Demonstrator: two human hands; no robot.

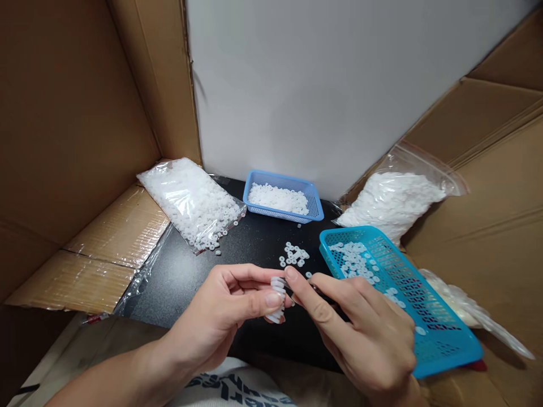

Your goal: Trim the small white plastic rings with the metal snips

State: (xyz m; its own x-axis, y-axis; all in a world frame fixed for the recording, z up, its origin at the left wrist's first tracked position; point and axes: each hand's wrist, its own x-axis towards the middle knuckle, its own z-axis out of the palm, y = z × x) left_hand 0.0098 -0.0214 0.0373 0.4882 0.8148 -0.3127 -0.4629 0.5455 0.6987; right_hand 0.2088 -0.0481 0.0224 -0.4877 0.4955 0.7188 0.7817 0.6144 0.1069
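My left hand pinches a short stack of white plastic rings between thumb and fingers, just above the black tabletop. My right hand meets it from the right, its index fingertip resting on the top ring and its other fingers curled under. A few loose white rings lie on the table just beyond the hands. A teal mesh basket with several rings in it sits under and to the right of my right hand.
A blue mesh basket of white rings stands at the back by the white wall. Clear bags of rings lie at back left and back right. Cardboard walls close in both sides; another bag lies right of the teal basket.
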